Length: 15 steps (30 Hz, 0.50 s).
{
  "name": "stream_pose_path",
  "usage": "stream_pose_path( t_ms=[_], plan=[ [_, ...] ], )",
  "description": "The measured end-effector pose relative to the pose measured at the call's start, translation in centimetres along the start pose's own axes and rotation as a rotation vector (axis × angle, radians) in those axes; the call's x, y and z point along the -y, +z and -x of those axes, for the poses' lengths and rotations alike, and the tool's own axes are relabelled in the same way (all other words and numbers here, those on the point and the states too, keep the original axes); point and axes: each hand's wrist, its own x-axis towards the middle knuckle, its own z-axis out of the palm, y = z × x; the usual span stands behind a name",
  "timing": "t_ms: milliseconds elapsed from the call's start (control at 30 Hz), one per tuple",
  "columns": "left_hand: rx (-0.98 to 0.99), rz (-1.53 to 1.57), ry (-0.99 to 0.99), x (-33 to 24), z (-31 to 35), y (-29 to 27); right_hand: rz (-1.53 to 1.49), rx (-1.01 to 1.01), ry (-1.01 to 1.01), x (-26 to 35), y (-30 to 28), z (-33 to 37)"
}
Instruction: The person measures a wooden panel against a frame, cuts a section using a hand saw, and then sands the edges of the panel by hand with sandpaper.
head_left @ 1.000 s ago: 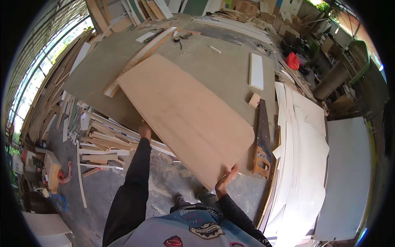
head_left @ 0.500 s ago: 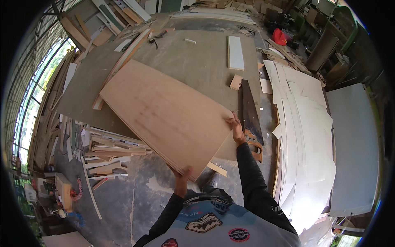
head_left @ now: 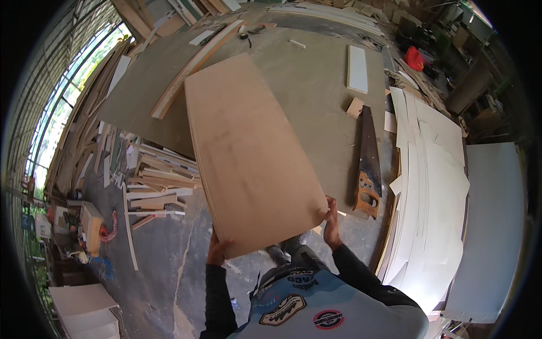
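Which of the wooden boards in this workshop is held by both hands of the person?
It is the large light-brown rectangular plywood board. The left hand and the right hand grip its near corners, whereas the small white board lies untouched on the grey table.

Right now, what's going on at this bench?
A person is holding a large tan plywood sheet by its near end. The left hand grips the near left corner and the right hand the near right corner. The sheet reaches out over a big grey worktable. On the table, to the right of the sheet, lie a handsaw and a narrow white board. A stack of white panels sits further right, and wood offcuts are piled on the floor to the left.
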Motion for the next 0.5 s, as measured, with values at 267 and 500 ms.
stream_pose_path(
  t_ms=[267, 500],
  plan=[
    [-0.031, -0.132, 0.018, -5.0, -6.6, -19.7, 0.563, 0.380, -0.149, 0.3, 11.5, 10.0],
    [-0.468, -0.767, 0.138, -9.8, -9.6, -26.7, 0.521, 0.267, -0.254, -0.3, 20.1, 8.8]
  ],
)
